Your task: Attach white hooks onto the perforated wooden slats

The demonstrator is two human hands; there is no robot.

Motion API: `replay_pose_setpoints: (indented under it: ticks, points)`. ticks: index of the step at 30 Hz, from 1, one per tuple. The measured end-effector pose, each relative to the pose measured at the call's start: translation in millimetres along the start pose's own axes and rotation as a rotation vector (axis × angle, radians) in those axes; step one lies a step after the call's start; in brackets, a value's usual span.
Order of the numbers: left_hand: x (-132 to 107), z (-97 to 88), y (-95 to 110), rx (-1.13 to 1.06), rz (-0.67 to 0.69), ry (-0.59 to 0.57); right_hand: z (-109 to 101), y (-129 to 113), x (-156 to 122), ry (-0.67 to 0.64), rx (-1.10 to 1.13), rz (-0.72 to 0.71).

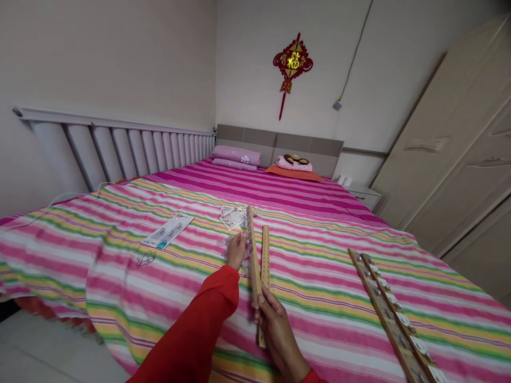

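My right hand [278, 332] is closed around the near end of two long perforated wooden strips [258, 260], which stick out over the striped bed away from me. My left hand [236, 250], in a red sleeve, reaches along the left strip and touches its edge about halfway up, fingers curled against it. Just beyond the strips' far end lies a clear plastic bag of small parts [233, 217] on the bedcover.
The bed [319, 250] has a pink, green and yellow striped cover. A printed leaflet [167, 231] lies at the left. Two more wooden strips with white fittings [393, 314] lie at the right. Pillows [236, 156] sit by the headboard; a wardrobe [459, 149] stands at the right.
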State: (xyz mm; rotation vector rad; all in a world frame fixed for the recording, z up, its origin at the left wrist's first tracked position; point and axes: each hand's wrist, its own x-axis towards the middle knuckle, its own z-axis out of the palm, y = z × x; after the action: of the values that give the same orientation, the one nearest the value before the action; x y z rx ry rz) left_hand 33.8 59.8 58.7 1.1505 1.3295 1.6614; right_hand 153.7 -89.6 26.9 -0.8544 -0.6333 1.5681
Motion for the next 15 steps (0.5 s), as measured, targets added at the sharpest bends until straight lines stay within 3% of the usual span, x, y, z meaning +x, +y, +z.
replay_pose_setpoints:
  ticks: [5, 15]
  points:
    - [3, 2.7, -2, 0.089, 0.013, -0.045, -1, 6, -5, -0.026, -0.045, 0.007]
    - [10, -4.0, -5, 0.146, 0.057, 0.012, -15, -2, -23, -0.053, -0.044, 0.062]
